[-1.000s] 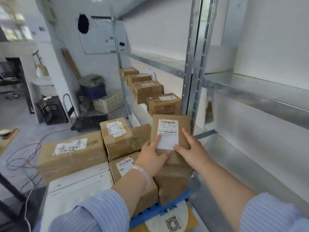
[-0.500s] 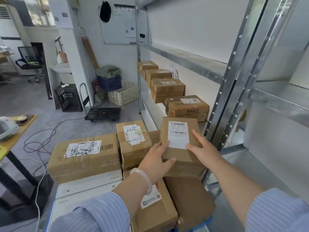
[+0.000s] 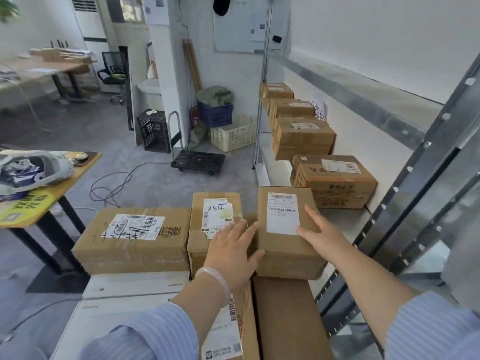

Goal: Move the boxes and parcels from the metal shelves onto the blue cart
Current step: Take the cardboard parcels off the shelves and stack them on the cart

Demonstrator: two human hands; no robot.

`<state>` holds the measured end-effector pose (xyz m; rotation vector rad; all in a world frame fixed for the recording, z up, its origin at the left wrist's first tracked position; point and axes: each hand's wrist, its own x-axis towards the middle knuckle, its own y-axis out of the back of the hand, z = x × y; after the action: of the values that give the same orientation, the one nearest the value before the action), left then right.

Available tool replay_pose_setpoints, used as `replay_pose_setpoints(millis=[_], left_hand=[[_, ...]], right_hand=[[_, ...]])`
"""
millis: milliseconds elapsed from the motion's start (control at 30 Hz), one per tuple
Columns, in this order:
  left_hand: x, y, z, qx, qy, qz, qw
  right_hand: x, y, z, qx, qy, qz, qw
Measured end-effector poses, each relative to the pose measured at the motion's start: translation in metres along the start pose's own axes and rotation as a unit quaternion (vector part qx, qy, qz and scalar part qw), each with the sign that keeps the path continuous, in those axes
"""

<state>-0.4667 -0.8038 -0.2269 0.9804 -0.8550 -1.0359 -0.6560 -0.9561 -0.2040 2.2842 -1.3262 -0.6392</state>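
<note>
A small brown box with a white label (image 3: pixel 281 213) lies flat on a plain brown parcel (image 3: pixel 285 315) at the right end of the stack in front of me. My left hand (image 3: pixel 231 253) is at the box's left side, fingers straight, thumb against its lower edge. My right hand (image 3: pixel 319 235) lies flat on the box's top right. Beside it stand a labelled box (image 3: pixel 215 211), a large box (image 3: pixel 135 235) and white flat boxes (image 3: pixel 135 284). The cart is hidden beneath them. Several boxes (image 3: pixel 335 180) sit in a row on the metal shelf (image 3: pixel 342 222).
A perforated shelf upright (image 3: pixel 415 203) slants close by on the right of the stack. A yellow-topped table (image 3: pixel 39 203) stands at the left, with cables (image 3: pixel 111 185) on the floor. A black folding trolley (image 3: pixel 197 159) and crates stand by the far wall.
The small box went from being held tilted between both hands to lying flat on the stack. My fingers have straightened, and my view has swung left and up.
</note>
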Motion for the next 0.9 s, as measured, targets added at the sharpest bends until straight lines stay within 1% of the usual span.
replay_pose_setpoints(millis=[133,233,367,533,733,900], left_hand=[[0.0,-0.012,0.001,0.027,0.01,0.032,0.999],[0.0,-0.015,0.002,0.03,0.013,0.054,0.998],[-0.001,-0.016,0.003,0.033,0.013,0.068,0.997],[-0.003,-0.018,0.004,0.039,0.021,0.074,0.996],[-0.006,-0.017,0.004,0.045,0.022,0.067,0.997],[-0.001,-0.009,0.004,0.036,0.026,0.053,0.998]], right_hand=[[0.022,-0.007,0.002,-0.012,-0.006,-0.041,0.999],[0.034,-0.014,0.002,-0.013,0.005,-0.06,0.998],[0.043,-0.023,0.003,-0.047,0.013,-0.082,0.995],[0.047,-0.026,0.003,-0.104,0.037,-0.087,0.99],[0.041,-0.027,-0.001,-0.151,0.056,-0.069,0.985],[0.023,-0.028,-0.006,-0.244,0.108,-0.006,0.964]])
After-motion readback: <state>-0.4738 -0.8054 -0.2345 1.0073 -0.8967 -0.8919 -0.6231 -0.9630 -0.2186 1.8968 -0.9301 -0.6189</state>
